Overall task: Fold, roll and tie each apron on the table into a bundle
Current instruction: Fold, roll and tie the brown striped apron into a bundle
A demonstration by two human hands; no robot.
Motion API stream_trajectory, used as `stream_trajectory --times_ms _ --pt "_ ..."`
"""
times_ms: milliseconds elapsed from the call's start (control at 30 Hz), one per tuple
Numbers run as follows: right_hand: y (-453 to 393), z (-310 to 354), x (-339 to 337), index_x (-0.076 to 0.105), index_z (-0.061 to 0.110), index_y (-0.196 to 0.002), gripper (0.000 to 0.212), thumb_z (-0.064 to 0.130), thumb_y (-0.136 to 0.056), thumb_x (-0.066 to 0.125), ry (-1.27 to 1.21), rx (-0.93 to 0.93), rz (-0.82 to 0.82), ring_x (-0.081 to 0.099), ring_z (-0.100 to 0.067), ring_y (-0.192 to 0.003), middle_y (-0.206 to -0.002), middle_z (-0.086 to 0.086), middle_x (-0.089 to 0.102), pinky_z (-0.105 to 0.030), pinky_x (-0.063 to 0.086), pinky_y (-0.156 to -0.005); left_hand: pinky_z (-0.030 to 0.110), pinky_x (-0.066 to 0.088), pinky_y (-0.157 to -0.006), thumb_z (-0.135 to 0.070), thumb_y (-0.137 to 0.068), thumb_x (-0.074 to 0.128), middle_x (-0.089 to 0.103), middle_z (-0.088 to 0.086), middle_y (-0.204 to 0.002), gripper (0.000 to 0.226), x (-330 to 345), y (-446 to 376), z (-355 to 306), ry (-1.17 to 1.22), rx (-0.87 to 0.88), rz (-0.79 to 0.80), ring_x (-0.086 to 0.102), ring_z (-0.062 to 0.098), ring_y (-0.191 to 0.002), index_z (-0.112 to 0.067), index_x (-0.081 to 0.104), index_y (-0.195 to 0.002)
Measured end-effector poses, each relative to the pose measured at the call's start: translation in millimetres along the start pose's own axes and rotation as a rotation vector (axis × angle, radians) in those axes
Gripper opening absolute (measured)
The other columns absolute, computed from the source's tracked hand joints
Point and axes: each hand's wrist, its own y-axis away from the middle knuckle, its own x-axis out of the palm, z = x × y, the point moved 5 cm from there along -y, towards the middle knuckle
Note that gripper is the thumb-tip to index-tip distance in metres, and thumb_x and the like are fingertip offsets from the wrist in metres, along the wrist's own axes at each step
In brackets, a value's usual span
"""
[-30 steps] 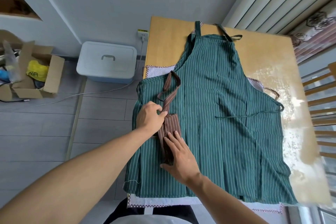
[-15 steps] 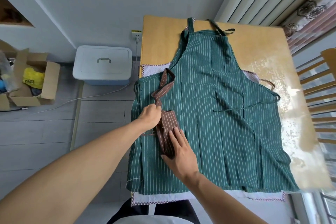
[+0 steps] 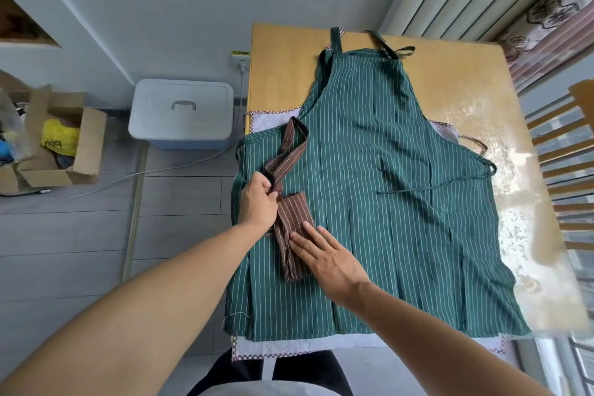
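Observation:
A brown striped apron (image 3: pixel 294 231), folded and rolled into a narrow bundle, lies on the left part of a green striped apron (image 3: pixel 395 190) spread flat over the wooden table (image 3: pixel 283 74). The bundle's brown strap (image 3: pixel 287 154) runs up and loops away from it. My left hand (image 3: pixel 258 202) pinches that strap just above the bundle. My right hand (image 3: pixel 328 254) lies flat with straight fingers, pressing the bundle's right side down. A white apron with checked trim (image 3: pixel 321 347) peeks out beneath the green one.
On the floor to the left stand a white lidded storage box (image 3: pixel 181 112) and an open cardboard box (image 3: pixel 54 145) with a yellow bag. A white cable (image 3: pixel 180 165) runs from a wall socket. Wooden chair slats (image 3: pixel 565 151) stand at the table's right.
My left hand has slid along the strap close to the bundle, drawing it tauter. My right hand stays pressed on the bundle. The view shifted slightly.

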Motion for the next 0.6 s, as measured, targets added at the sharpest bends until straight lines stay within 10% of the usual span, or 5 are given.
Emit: stream_trajectory --times_ms 200,400,467,533,600 --pt "-5 -6 -4 -0.005 0.025 -0.162 0.082 0.005 -0.095 0.036 -0.124 -0.019 -0.048 -0.027 -0.022 -0.152 -0.166 0.006 -0.017 -0.045 -0.011 -0.126 0.043 0.043 -0.111 0.021 -0.074 0.054 0.063 0.002 -0.126 0.06 9 42 -6 -0.456 0.939 0.216 0.051 0.02 -0.125 -0.012 0.065 -0.124" --pt "-7 -27 -20 0.03 0.032 -0.157 0.06 0.021 -0.102 0.05 -0.385 -0.106 -0.153 0.012 -0.01 -0.156 -0.163 0.013 0.027 -0.037 0.008 -0.129 0.04 0.004 -0.128 0.018 -0.079 0.042 -0.005 -0.016 -0.167 0.1 9 40 37 -0.693 0.848 0.529 -0.021 0.008 -0.152 -0.03 0.008 -0.16" --pt "-11 -43 -32 0.045 0.03 -0.142 0.037 0.03 -0.106 0.049 -0.641 -0.027 -0.128 0.063 -0.004 -0.117 -0.132 0.004 0.066 -0.033 0.048 -0.107 0.044 0.002 -0.128 -0.001 -0.084 0.052 -0.011 -0.018 -0.166 0.094 8 41 34 -0.686 0.802 0.591 -0.026 0.009 -0.151 -0.032 0.007 -0.161" --pt "-19 -54 -41 0.047 0.029 -0.12 0.023 0.047 -0.105 0.046 -0.831 0.059 -0.166 0.061 -0.005 -0.058 -0.084 -0.004 0.069 -0.024 0.053 -0.061 0.047 -0.011 -0.125 -0.034 -0.089 0.063 -0.019 -0.018 -0.162 0.086 3 44 26 -0.657 0.736 0.645 -0.031 0.012 -0.147 -0.035 0.014 -0.159" --pt "-31 -62 -43 0.049 0.028 -0.11 0.038 0.063 -0.1 0.041 -0.838 0.092 -0.184 0.049 -0.004 -0.046 -0.07 -0.003 0.062 -0.021 0.046 -0.051 0.044 -0.02 -0.118 -0.063 -0.083 0.067 -0.021 -0.014 -0.156 0.088 4 43 26 -0.638 0.59 0.694 -0.032 0.008 -0.14 -0.035 0.027 -0.156"
